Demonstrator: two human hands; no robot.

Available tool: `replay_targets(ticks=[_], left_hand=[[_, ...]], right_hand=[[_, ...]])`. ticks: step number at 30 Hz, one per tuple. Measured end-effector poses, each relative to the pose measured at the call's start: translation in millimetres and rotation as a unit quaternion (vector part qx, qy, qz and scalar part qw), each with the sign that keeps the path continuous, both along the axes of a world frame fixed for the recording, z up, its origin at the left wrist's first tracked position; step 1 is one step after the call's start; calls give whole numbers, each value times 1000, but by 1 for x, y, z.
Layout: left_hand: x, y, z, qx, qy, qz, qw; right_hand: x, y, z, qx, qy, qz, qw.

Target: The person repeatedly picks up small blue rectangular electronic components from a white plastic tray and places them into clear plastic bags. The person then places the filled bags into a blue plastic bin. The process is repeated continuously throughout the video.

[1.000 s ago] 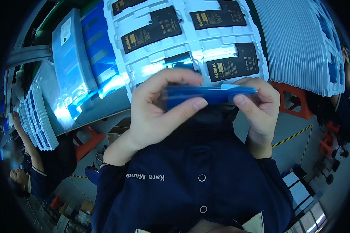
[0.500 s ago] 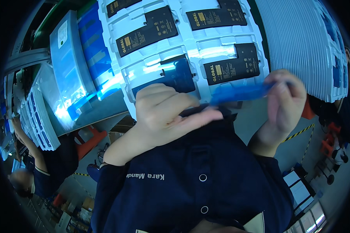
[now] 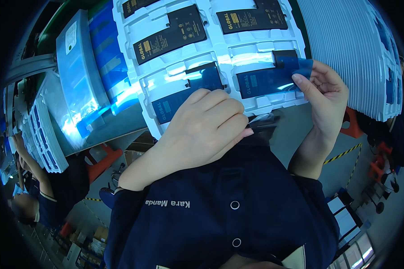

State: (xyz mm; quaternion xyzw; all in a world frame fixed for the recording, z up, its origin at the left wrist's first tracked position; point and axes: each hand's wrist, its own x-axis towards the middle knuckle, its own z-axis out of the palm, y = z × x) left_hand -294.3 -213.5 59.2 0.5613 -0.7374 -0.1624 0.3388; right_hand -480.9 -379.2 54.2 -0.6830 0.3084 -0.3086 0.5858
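A white moulded tray (image 3: 231,67) holds several black flat battery packs (image 3: 173,36). My right hand (image 3: 325,87) pinches the right end of a blue translucent film (image 3: 306,68) between thumb and fingers. That film lies over the near right battery (image 3: 262,83), whose lettering shows through it. Left of it, the near left battery (image 3: 166,105) also looks blue-covered, and my left hand (image 3: 211,123) is in front of part of it. The left fingers are curled closed, with a thin clear film (image 3: 261,119) showing beside their tips.
To the right rises a tall stack of white trays (image 3: 350,54). Clear-wrapped packs (image 3: 78,67) and blue film sheets (image 3: 108,58) lie left of my tray. A co-worker (image 3: 40,188) is at the far left, near another tray stack (image 3: 45,134). Orange stools (image 3: 103,163) stand on the floor.
My right hand has moved the blue film from the air near the tray's front edge up onto the near right battery. My left hand has curled more closed, and a clear film now shows beside it.
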Motion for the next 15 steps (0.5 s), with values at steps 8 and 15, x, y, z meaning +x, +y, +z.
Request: replay_targets(ticks=[8,15], left_hand=[[-1,-2,2,11,-7,16,1000],[-1,-2,2,26,-39,11,999]], right_hand=[[-1,0,-2,-5,12,-5,1000],[1,2,-5,-10,11,-14,1000]])
